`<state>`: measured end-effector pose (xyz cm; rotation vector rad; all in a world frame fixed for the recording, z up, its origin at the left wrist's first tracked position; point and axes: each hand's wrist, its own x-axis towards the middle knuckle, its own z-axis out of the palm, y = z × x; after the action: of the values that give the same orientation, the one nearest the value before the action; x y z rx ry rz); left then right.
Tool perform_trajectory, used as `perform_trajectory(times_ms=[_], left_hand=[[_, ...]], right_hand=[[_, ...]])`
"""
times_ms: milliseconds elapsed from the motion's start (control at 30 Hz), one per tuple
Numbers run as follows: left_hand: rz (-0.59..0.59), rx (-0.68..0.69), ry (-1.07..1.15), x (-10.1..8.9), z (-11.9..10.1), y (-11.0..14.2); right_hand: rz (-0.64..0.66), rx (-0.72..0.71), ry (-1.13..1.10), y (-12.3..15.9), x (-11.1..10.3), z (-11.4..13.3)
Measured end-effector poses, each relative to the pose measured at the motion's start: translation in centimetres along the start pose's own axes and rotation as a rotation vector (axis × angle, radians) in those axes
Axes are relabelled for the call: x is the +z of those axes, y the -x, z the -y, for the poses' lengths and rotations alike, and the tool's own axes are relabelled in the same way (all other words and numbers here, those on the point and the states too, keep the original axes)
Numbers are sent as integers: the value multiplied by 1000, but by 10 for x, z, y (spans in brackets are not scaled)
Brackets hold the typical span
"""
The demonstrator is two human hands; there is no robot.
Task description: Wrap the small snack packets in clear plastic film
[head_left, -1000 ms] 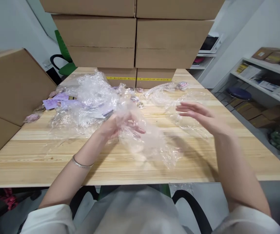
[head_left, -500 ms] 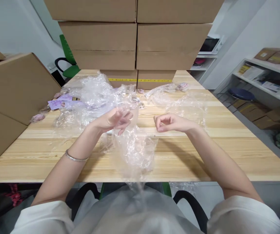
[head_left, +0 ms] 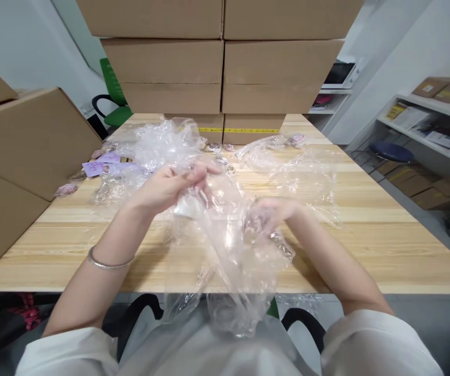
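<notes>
A clear plastic bag [head_left: 228, 245] hangs crumpled in front of me and spills over the table's near edge. My left hand [head_left: 181, 185] is closed, pinching its upper part between thumb and fingers. Plastic film covers the fingers of my right hand [head_left: 268, 214], at the bag's right side. They are blurred, and I cannot tell whether that hand is inside or behind the film. A small white patch [head_left: 188, 206] shows through the plastic below my left hand. Behind it lies a heap of clear plastic bags [head_left: 162, 141].
Purple cards [head_left: 95, 168] and small wrapped packets [head_left: 66, 189] lie at the left, near a large cardboard box [head_left: 25, 136]. More clear film [head_left: 307, 177] lies at the right. Stacked cartons [head_left: 170, 62] rise at the table's back. A green chair [head_left: 117, 112] and shelves [head_left: 424, 125] stand beyond.
My left hand has closed on the plastic bag. My right hand has moved slightly down against the film, and the bag has spread wider to the right.
</notes>
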<state>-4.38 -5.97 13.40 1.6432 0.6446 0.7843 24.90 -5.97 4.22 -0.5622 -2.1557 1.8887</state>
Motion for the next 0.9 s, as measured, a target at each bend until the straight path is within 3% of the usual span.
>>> perform_trajectory(times_ms=[33,100,167,233,300,400,467,533,700,767,833,900], left_hand=[[-97,-56,-29,-5,0,3],[-220,-194,-68,-15,4,7],[-266,-319,-75,-20,15,6],[-299,-397,-56,-20,33,0],[-334,-439,-32,-14,54,-9],[-347,-457,-39,3,82,-22],[-330,-450,-61,14,94,-28],[-302,-438,-87,21,102,-33],[-312,-398,-264,8,115,-36],[-358,-379,-370,-4,120,-37],[-404,-359,-465,-13,122,-37],[-441,-316,-589,-14,120,-36]], right_hand=[[-238,24,-24,20,-4,10],[-474,23,-47,57,-13,26],[-894,11,-64,81,-19,35],[-1183,-8,-71,91,-20,33],[-1193,14,-175,93,-13,22],[-1007,161,-413,92,6,1],[-949,307,-392,95,15,-12],[-1024,418,-240,100,18,-23],[-1485,465,56,120,6,-51],[-1510,584,241,122,10,-56],[-1478,690,610,116,19,-51],[-1419,663,1020,100,26,-36]])
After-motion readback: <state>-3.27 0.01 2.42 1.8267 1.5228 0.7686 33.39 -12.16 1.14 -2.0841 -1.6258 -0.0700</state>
